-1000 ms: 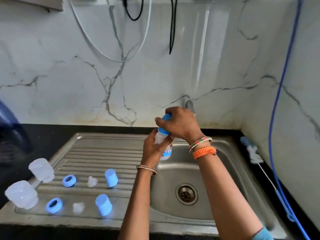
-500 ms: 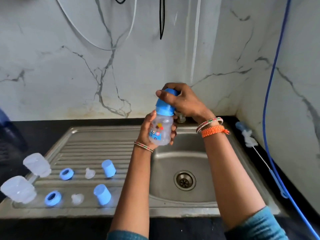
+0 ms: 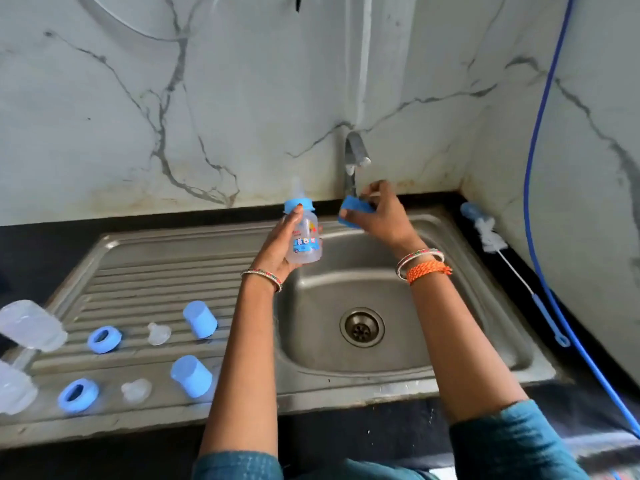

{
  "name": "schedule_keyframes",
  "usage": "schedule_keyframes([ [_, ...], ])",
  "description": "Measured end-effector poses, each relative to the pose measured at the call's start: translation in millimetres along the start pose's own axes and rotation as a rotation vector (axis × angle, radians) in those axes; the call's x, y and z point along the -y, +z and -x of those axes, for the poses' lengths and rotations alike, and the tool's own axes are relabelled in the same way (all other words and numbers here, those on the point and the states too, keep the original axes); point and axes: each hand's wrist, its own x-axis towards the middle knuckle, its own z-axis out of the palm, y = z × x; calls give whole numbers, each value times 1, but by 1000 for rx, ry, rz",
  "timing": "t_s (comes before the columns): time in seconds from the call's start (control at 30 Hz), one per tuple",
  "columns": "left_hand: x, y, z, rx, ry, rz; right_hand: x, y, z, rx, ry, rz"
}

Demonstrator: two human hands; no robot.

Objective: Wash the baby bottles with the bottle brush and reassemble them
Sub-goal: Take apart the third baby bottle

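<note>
1. Nearest on the steel drainboard [image 3: 145,282], a front row lies in line: a clear bottle body [image 3: 14,393] at the left edge, a blue ring [image 3: 78,394], a clear teat [image 3: 136,390] and a blue cap [image 3: 191,375].
2. Just behind it runs a second row: another clear bottle body [image 3: 33,325] on its side, a second blue ring [image 3: 104,339], a second teat [image 3: 158,333] and a second blue cap [image 3: 200,319].
3. The sink basin [image 3: 433,306] sits to the right of the drainboard, with its drain [image 3: 362,327] in the floor.
4. Over the basin's far left corner the left hand [image 3: 280,247] holds the printed bottle [image 3: 304,242] upright, fingers curled round its body; its blue collar and teat are on.
5. Just to the right, apart from the bottle, the right hand [image 3: 381,216] pinches a third blue cap [image 3: 355,211] in its fingers, under the tap [image 3: 355,157].
6. The bottle brush [image 3: 512,271] lies along the black tabletop [image 3: 207,220] on the sink's right, beside a blue hose [image 3: 533,168] on the wall.
</note>
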Motion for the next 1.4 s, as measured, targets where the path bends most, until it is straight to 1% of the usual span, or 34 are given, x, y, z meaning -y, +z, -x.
schedule_keyframes([
  [0.07,23,-2,-6,45,-61,-237,-46,-6,4,72,85,408],
  [0.1,35,-1,-8,98,-100,-337,-69,-8,6,123,132,539],
  [0.17,63,3,-8,209,-230,-409,-114,-8,14,274,203,737],
  [0.23,84,8,-4,222,-338,-435,-151,-8,24,455,242,896],
  [0.33,104,10,-4,151,-403,-465,-191,-10,35,627,312,999],
  [0.43,109,6,-11,155,-437,-419,-215,-14,39,763,418,1046],
  [0.47,107,5,-13,161,-433,-402,-221,-13,38,809,455,1064],
  [0.53,101,3,-17,141,-404,-397,-227,-13,37,851,493,1083],
  [0.57,99,0,-20,127,-376,-403,-226,-13,32,834,480,1075],
  [0.6,97,-2,-22,126,-352,-424,-219,-13,26,775,449,1053],
  [0.63,95,-4,-23,129,-324,-447,-208,-14,17,697,406,1021],
  [0.67,94,-6,-24,136,-292,-483,-189,-14,9,581,368,949],
  [0.7,92,-7,-26,135,-262,-534,-169,-13,1,438,349,808],
  [0.77,86,-3,-27,85,-193,-598,-120,-6,-8,177,382,410],
  [0.8,82,2,-27,39,-156,-606,-99,-2,-8,85,416,246],
  [0.83,80,7,-26,-24,-103,-606,-79,3,-6,37,434,140],
  [0.87,78,12,-26,-98,-39,-615,-62,7,0,34,444,92],
  [0.9,75,16,-24,-164,39,-648,-48,11,6,65,448,66],
  [0.97,65,27,-15,-253,204,-834,-26,17,16,137,431,47],
  [1.0,58,32,-11,-299,287,-947,-17,20,16,144,392,53],
  [1.03,51,37,-8,-345,373,-1051,-8,22,14,131,346,69],
  [1.1,34,46,-5,-411,488,-1274,11,24,11,98,259,126],
  [1.17,21,51,-7,-433,572,-1377,23,24,5,27,210,141],
  [1.23,15,51,-10,-380,651,-1335,29,19,1,-30,206,112],
  [1.27,14,50,-10,-344,676,-1242,31,16,1,-49,198,103],
  [1.3,13,51,-6,-314,678,-1098,34,11,0,-72,181,92],
  [1.37,11,55,0,-279,620,-769,43,2,-3,-116,137,59],
  [1.4,9,58,1,-267,603,-641,51,-1,-4,-131,102,59],
])
